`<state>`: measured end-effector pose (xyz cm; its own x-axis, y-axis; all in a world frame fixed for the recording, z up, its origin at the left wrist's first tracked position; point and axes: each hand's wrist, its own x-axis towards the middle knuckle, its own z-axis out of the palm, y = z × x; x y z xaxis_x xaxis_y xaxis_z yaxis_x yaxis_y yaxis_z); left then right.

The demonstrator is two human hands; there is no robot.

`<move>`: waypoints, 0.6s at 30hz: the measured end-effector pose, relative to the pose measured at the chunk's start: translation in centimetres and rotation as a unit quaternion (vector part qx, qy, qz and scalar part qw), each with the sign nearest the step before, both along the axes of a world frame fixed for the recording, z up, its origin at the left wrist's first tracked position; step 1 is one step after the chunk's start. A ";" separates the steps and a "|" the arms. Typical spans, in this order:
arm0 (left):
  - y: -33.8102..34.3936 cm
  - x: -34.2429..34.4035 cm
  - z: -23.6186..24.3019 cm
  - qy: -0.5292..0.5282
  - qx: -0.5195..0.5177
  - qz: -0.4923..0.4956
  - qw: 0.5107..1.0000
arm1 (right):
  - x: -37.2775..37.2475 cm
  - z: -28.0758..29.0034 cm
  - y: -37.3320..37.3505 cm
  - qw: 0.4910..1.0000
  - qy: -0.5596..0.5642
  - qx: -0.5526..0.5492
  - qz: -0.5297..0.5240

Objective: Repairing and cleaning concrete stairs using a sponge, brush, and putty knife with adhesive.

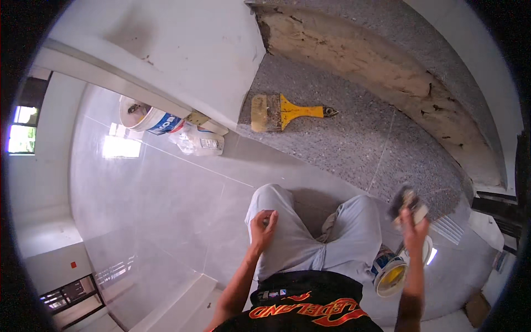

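Note:
My right hand [414, 224] is closed around a brush [405, 200] with a dark end and a pale part, blurred by motion. It is held over the right end of the speckled grey stone step [354, 149]. On my left knee rests my left hand [264, 228], its fingers curled in toward the thumb; whether anything small is inside, I cannot make out. A wide flat paintbrush [301, 112] with a yellow handle and worn, dirty bristles lies on the step ahead, apart from both hands.
By my right leg, a small bucket [390, 274] with yellow inside leans next to a white round container [427, 250]. A pale ribbed piece [449, 228] lies beyond. A larger bucket [138, 116] and a clear plastic bag [199, 141] stand by the white wall, left. A bare riser [354, 61] backs the step.

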<state>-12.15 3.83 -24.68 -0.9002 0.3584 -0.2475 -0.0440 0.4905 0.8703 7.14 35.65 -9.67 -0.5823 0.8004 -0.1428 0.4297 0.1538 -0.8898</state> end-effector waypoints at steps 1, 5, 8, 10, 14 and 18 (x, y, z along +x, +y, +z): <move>0.9 0.2 1.6 -0.121 -0.018 -0.006 0.992 | 1.1 -0.9 -1.1 0.999 -0.023 -0.046 0.011; 5.1 2.6 7.0 -0.223 0.196 -0.240 0.924 | 0.0 -1.8 -7.1 0.977 0.043 -0.208 -0.026; 8.5 3.9 11.2 -0.210 0.282 -0.352 0.867 | -0.3 -2.2 -8.5 0.963 0.060 -0.254 0.059; 9.4 3.1 11.0 -0.221 0.272 -0.302 0.887 | -1.8 -0.1 -8.9 0.965 0.030 -0.212 0.154; 12.3 -3.7 12.8 0.002 0.251 -0.187 0.950 | -2.7 0.5 -7.0 0.980 0.014 -0.112 0.165; 15.4 -14.6 15.3 0.451 -0.041 -0.212 0.866 | -4.7 2.5 -4.0 0.994 0.004 -0.044 0.097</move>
